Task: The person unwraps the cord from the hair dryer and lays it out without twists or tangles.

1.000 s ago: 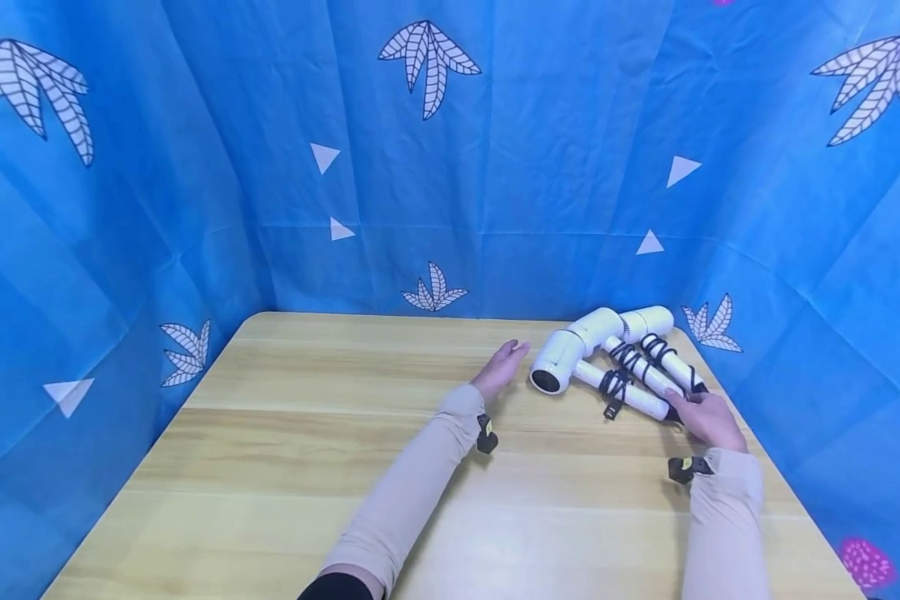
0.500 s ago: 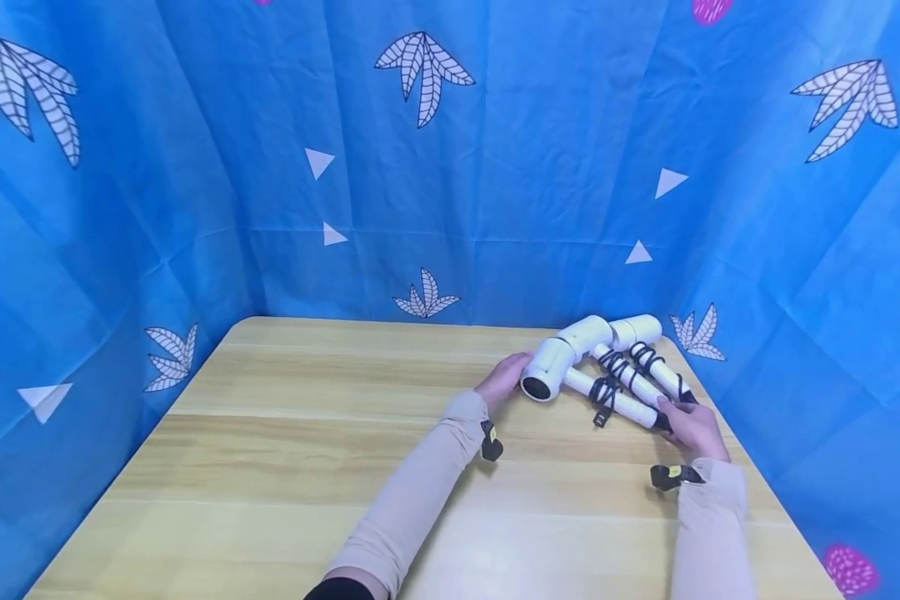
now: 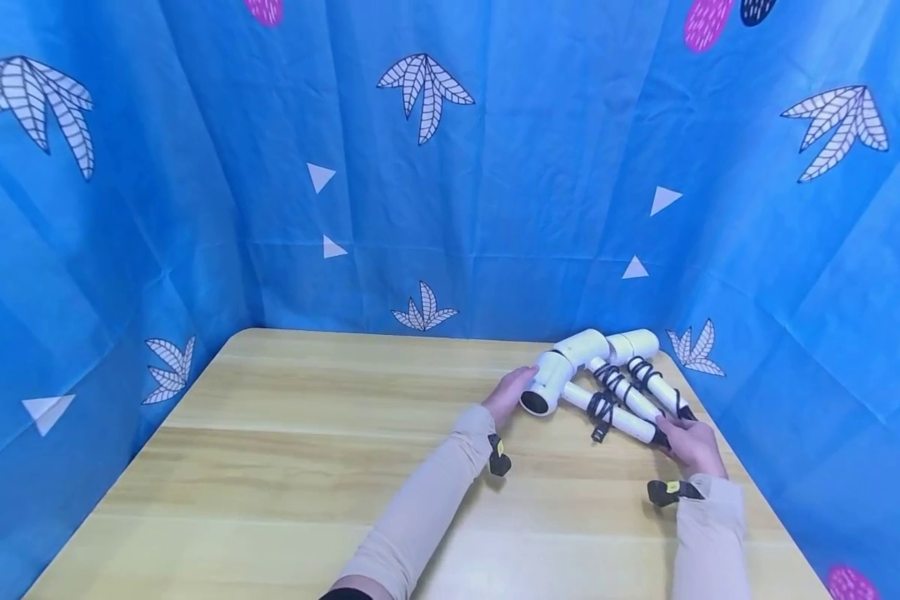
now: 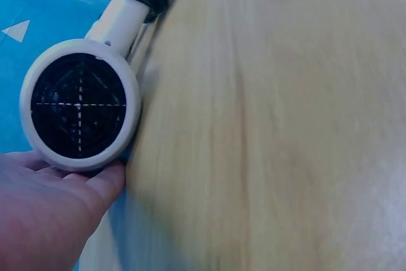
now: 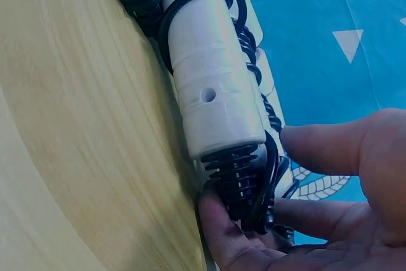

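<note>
Three white hair dryers lie in a row at the back right of the table, black cords wound round their handles. My left hand (image 3: 510,396) rests against the round head of the nearest hair dryer (image 3: 621,419), fingers along its side, as the left wrist view also shows under its dark, round end (image 4: 79,106). My right hand (image 3: 692,446) holds the handle ends, its fingers curled under the nearest one's black cord sleeve (image 5: 231,176). Its thumb lies by the middle hair dryer (image 3: 630,394). The far hair dryer (image 3: 633,346) is beyond the fingers.
The wooden table (image 3: 285,467) stretches left and forward of the dryers. A blue patterned curtain (image 3: 390,200) hangs close behind the table and on both sides. A black plug (image 3: 598,434) hangs from the nearest cord onto the table.
My left hand has moved right and come up against the nearest dryer's head. My right hand stays at the handle ends. The head view has tilted up slightly.
</note>
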Action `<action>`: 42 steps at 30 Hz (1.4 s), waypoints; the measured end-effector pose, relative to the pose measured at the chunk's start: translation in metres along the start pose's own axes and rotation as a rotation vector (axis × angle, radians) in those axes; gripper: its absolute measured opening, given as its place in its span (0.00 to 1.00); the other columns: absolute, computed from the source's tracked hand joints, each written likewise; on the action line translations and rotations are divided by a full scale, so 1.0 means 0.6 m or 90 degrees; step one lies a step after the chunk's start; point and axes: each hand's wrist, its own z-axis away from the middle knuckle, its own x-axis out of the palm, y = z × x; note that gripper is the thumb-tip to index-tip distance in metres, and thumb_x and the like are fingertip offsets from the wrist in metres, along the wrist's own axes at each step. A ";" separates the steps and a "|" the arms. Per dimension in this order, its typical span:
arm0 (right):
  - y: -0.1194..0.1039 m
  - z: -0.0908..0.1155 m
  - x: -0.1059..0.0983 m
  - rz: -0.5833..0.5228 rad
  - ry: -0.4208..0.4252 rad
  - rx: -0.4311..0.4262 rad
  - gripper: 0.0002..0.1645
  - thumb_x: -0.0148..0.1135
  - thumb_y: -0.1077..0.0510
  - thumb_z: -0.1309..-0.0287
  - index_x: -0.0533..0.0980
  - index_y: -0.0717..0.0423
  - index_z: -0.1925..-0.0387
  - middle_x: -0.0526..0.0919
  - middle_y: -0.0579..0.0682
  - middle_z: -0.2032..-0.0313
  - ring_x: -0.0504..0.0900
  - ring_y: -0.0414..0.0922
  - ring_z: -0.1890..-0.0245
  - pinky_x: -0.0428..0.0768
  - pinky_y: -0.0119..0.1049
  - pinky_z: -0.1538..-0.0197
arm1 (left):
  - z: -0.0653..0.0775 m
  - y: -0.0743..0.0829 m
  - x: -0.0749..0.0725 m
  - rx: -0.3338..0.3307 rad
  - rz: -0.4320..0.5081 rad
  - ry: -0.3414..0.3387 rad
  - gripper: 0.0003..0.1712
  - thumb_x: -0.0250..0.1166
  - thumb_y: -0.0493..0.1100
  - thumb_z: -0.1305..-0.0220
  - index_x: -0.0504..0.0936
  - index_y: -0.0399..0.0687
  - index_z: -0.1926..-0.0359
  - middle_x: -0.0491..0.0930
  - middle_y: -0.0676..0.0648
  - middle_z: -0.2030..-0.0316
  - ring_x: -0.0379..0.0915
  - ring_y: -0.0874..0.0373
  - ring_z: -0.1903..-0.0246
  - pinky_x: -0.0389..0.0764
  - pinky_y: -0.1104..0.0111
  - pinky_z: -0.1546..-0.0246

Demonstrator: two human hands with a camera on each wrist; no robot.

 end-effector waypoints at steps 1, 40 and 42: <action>0.000 0.001 -0.001 -0.002 0.003 0.002 0.42 0.52 0.48 0.24 0.56 0.76 0.26 0.61 0.71 0.28 0.74 0.34 0.57 0.83 0.23 0.59 | -0.001 0.000 0.002 0.001 0.002 0.001 0.41 0.49 0.61 0.22 0.61 0.35 0.24 0.63 0.36 0.24 0.54 0.41 0.21 0.54 0.50 0.18; -0.024 0.004 0.002 -0.489 0.011 0.137 0.12 0.75 0.64 0.42 0.78 0.54 0.62 0.90 0.53 0.75 0.92 0.46 0.70 0.90 0.39 0.51 | 0.004 0.001 -0.001 0.004 0.019 0.105 0.34 0.54 0.51 0.21 0.64 0.29 0.28 0.70 0.31 0.30 0.65 0.40 0.27 0.62 0.53 0.21; -0.027 0.004 0.011 -0.524 0.028 0.142 0.09 0.77 0.62 0.44 0.81 0.52 0.68 0.91 0.53 0.75 0.92 0.46 0.70 0.90 0.39 0.53 | 0.004 -0.003 -0.003 0.007 0.024 0.118 0.33 0.56 0.49 0.22 0.65 0.30 0.28 0.72 0.32 0.32 0.69 0.40 0.30 0.66 0.55 0.22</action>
